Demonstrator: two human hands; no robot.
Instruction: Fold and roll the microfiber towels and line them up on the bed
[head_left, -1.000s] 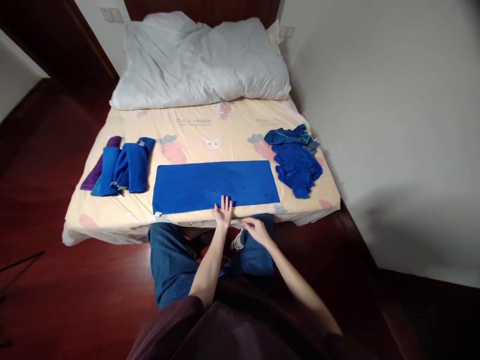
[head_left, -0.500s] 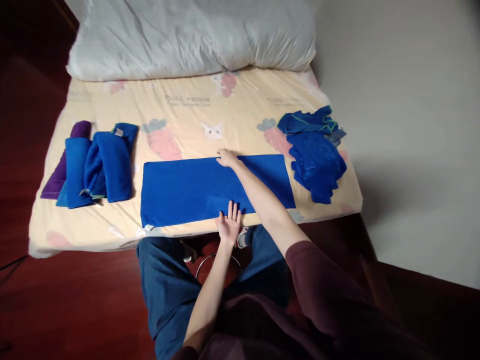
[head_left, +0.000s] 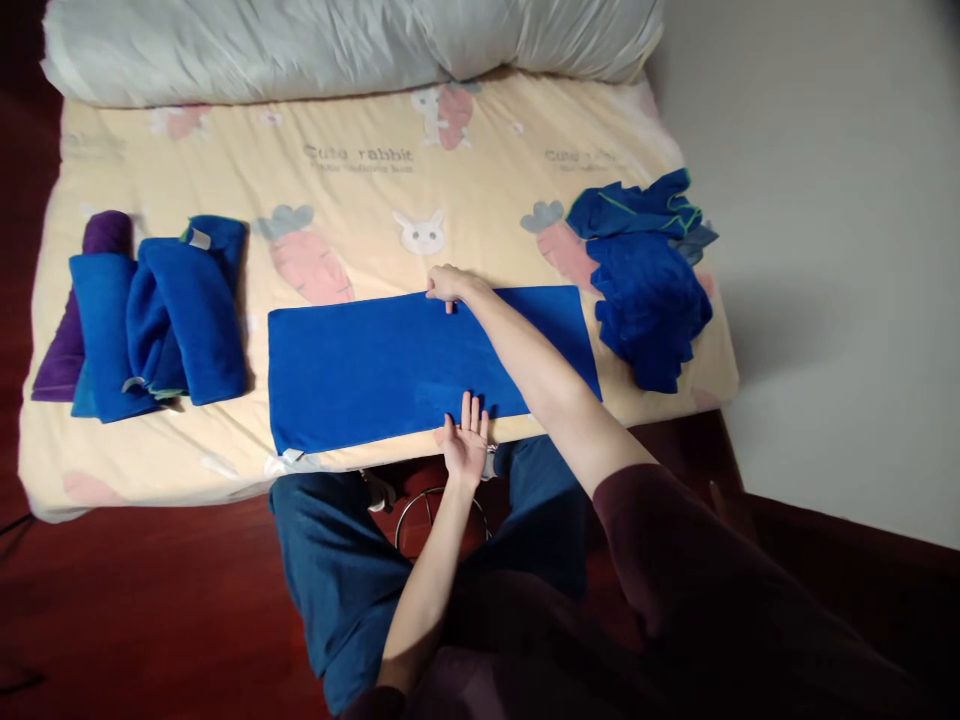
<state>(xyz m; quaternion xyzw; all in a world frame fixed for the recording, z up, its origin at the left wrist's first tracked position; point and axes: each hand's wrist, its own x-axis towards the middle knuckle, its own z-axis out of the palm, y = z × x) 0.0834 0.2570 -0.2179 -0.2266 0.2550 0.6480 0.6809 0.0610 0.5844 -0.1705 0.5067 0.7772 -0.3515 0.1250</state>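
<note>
A blue towel (head_left: 352, 370) lies flat as a long rectangle along the near side of the bed, a white tag at its lower left corner. My left hand (head_left: 465, 450) is palm up at its near edge, fingers stretched and resting over the cloth, holding nothing. Reaching across the towel, my right hand (head_left: 450, 285) is at the middle of the far edge. Its fingers are bent down onto that edge and appear to pinch it; the fingertips are partly hidden.
Folded blue towels (head_left: 187, 320) and a rolled purple towel (head_left: 105, 240) lie on the left. Crumpled blue towels (head_left: 649, 300) are heaped on the right. A grey quilt roll (head_left: 337, 50) spans the back of the bed (head_left: 450, 200). A wall (head_left: 825, 250) stands right.
The camera view has shifted, so the bed appears larger and farther left. My right hand's fingers have curled at the far edge. The left hand and towel are nearly unchanged.
</note>
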